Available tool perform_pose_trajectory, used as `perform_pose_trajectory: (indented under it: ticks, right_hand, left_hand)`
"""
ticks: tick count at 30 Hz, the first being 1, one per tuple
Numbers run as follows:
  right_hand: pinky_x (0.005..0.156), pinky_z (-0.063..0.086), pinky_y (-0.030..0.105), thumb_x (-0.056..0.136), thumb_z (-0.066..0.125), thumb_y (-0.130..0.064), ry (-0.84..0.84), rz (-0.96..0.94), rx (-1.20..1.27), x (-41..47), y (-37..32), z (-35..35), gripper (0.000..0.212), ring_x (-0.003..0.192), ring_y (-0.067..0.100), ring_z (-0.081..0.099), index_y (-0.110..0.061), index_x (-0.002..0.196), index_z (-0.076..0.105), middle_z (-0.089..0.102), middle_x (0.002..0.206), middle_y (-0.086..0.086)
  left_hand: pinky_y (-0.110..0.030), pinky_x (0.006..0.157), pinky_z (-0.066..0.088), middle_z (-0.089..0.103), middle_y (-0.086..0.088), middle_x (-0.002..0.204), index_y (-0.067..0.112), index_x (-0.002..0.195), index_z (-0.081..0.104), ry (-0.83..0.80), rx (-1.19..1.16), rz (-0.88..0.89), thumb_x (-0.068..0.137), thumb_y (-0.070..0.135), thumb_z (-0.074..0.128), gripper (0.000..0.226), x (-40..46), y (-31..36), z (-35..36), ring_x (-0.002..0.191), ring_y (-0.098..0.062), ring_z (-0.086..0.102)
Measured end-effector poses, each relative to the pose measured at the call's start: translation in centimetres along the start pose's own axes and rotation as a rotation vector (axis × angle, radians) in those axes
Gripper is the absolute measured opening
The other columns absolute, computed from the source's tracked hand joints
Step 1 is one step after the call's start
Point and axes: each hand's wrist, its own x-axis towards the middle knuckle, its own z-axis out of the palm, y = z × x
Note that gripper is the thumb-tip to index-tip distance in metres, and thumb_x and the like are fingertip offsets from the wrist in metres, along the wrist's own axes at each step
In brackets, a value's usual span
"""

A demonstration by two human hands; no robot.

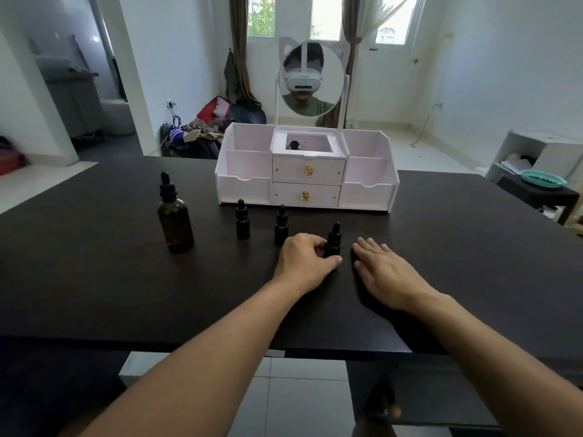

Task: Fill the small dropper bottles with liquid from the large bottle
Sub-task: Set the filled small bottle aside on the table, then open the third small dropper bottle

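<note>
A large amber dropper bottle with a black cap stands upright at the left of the dark table. Three small black dropper bottles stand in a loose row to its right. The first small bottle and the second small bottle stand free. My left hand grips the base of the third small bottle, which is upright on the table. Just right of that bottle my right hand lies flat on the table with straight fingers, holding nothing.
A white cosmetic organiser with two drawers, side bins and a round cat-ear mirror stands behind the bottles. The table's near edge runs under my forearms. A low stand with a teal dish sits off the table at the right.
</note>
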Motion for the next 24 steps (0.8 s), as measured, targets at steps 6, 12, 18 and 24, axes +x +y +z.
perform_pose_trajectory:
  ticks: [6,12,18,24]
  right_hand:
    - [0.124,0.002,0.03,0.105,0.032,-0.031,-0.046,-0.166,0.045,-0.6,-4.4,0.5,0.054,0.151,0.013,0.004,-0.014,0.154,0.019,0.012,0.164,0.001]
    - [0.123,0.001,0.028,0.105,0.031,-0.03,-0.068,-0.289,0.038,-0.4,-8.7,1.2,0.054,0.151,0.012,0.003,-0.015,0.155,0.018,0.011,0.164,0.002]
    - [0.124,0.002,0.031,0.105,0.03,-0.032,-0.121,-0.399,0.041,1.1,-13.5,2.2,0.055,0.151,0.012,0.001,-0.017,0.155,0.015,0.009,0.164,0.0]
    - [0.123,0.012,0.033,0.103,0.037,-0.029,-0.082,-0.412,0.048,2.9,-15.7,2.5,0.052,0.151,0.015,0.013,-0.016,0.153,0.026,0.02,0.162,0.001]
  left_hand:
    - [-0.025,0.07,0.049,0.063,0.009,0.079,0.022,0.096,0.074,0.01,0.03,-0.021,0.077,0.04,0.077,0.026,-1.7,-2.4,-3.3,0.079,-0.01,0.06]
    - [-0.028,0.08,0.054,0.069,0.007,0.093,0.02,0.104,0.074,0.112,0.019,-0.111,0.069,0.042,0.083,0.042,-3.5,-6.1,-7.5,0.087,-0.008,0.063]
    - [-0.033,0.08,0.055,0.07,0.007,0.089,0.021,0.098,0.076,0.199,-0.002,-0.183,0.07,0.038,0.083,0.033,-5.0,-8.8,-11.5,0.083,-0.008,0.065]
    - [-0.034,0.082,0.055,0.072,0.01,0.088,0.027,0.095,0.077,0.239,-0.006,-0.252,0.069,0.04,0.082,0.029,-5.3,-10.7,-13.3,0.086,-0.008,0.066]
